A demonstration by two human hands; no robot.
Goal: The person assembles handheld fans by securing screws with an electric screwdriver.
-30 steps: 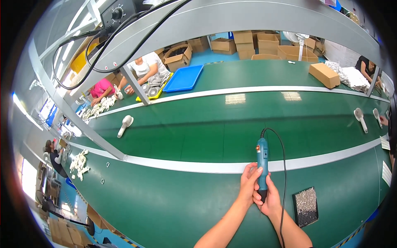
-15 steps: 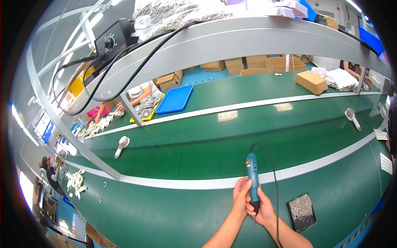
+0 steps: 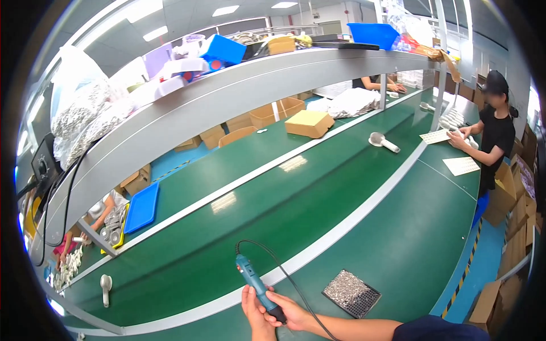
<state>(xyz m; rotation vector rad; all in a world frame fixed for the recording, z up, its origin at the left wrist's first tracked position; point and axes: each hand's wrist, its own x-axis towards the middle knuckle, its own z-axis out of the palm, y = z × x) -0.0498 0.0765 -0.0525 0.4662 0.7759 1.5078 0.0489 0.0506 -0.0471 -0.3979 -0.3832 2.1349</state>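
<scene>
Grasping the teal corded screwdriver (image 3: 255, 278) in left hand (image 3: 256, 318) and right hand (image 3: 293, 312) at six o'clock. Seemingly not yet driving anything, with no workpiece visible at the tip; many small metal pieces (image 3: 346, 287) left in the black tray (image 3: 368, 303) at five o'clock.
</scene>
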